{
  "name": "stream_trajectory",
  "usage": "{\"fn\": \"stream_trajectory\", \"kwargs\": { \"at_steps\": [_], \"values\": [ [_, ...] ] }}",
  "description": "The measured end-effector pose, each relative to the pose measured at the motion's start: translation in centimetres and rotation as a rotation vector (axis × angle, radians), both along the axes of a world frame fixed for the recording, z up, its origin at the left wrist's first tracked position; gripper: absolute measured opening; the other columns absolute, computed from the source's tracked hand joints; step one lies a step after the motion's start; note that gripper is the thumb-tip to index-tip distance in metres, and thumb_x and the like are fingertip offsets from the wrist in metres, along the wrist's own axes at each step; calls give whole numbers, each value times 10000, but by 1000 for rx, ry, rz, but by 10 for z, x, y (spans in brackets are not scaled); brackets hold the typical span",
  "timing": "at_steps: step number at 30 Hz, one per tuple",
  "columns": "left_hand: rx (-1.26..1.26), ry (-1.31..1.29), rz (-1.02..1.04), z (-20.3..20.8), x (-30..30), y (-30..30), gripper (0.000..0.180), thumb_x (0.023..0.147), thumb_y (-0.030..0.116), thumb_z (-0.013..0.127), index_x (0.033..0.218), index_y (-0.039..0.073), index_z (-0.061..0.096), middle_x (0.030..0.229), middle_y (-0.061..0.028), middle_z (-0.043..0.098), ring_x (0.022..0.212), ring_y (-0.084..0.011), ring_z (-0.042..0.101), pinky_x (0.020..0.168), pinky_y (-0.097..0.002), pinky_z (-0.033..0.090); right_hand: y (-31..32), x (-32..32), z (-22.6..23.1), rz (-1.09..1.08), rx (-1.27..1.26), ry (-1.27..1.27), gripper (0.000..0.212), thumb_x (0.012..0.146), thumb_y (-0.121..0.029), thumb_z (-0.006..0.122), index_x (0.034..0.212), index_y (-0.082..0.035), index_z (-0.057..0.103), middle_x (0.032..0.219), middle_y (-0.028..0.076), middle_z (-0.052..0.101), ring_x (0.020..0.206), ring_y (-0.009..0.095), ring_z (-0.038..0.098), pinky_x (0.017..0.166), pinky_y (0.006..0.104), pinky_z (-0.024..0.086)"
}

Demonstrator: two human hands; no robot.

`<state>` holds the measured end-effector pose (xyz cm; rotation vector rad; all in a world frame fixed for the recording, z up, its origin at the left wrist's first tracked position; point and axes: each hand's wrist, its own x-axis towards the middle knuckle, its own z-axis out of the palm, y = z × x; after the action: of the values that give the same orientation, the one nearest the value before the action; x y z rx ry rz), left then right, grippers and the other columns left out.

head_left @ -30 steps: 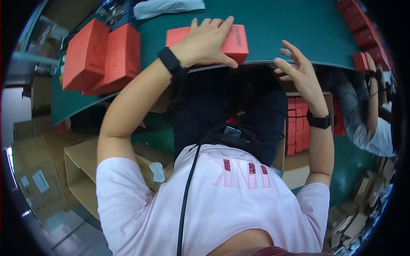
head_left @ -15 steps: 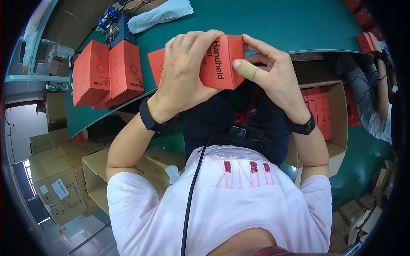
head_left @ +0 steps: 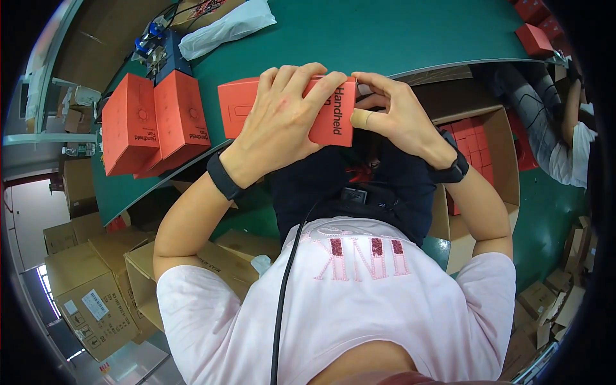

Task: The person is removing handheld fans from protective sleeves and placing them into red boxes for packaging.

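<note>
A long red cardboard box [head_left: 337,123] with dark print lies across my two hands, above the near edge of the green table. My left hand [head_left: 285,115] is wrapped over its middle from above, fingers on the far side and thumb on the near side. At the box's right end is my right hand [head_left: 404,122], with thumb and forefinger at that end's edge and the other fingers bent behind. A tan bandage covers the right thumb. What the bent right fingers touch is partly hidden.
Several red boxes [head_left: 131,122] stand at the left on the green table [head_left: 385,38]. Behind them are a dark blue device [head_left: 170,58] and a white plastic bag [head_left: 228,29]. An open carton [head_left: 504,154] of red boxes stands at right, near another person [head_left: 558,141]. Brown cartons [head_left: 96,305] sit lower left.
The box has tipped, so its right end face has turned out of sight. Both hands sit slightly lower in the picture and keep their places on it. The other person's hand has left a red box.
</note>
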<state>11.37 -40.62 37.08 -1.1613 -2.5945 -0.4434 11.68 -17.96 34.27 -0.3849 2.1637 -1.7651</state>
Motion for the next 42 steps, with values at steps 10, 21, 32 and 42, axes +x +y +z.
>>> {"fn": "stream_trajectory", "kwargs": {
  "at_steps": [10,21,32,42],
  "values": [
    [63,-78,-24,-3,-1,0,778,628,201,879,1323,83,548,1219,-87,594,1078,-299,548,984,-450,392,-6,11,-7,-146,-17,16,750,836,-146,802,1435,142,455,1254,170,649,1016,174,689,845,292,561],
    [-63,-34,-63,-8,3,12,783,629,228,894,1327,109,559,1242,-89,592,1131,-301,560,1034,-498,386,11,15,-25,-23,-157,-90,713,857,-141,792,1447,97,472,1232,127,656,981,157,674,845,295,567],
    [-77,-81,-97,-9,6,-1,766,641,258,899,1314,118,562,1195,-83,608,1107,-291,578,1025,-483,399,2,29,-24,-55,-142,-132,734,844,-89,768,1469,107,437,1247,175,639,1003,199,676,877,319,578],
    [-60,-152,-99,-11,6,-2,813,627,292,909,1334,106,553,1200,-95,596,1097,-300,576,986,-459,423,-5,31,-32,-154,-137,-119,750,776,-265,781,1352,148,535,1071,205,728,918,230,725,813,332,577]
  ]
}}
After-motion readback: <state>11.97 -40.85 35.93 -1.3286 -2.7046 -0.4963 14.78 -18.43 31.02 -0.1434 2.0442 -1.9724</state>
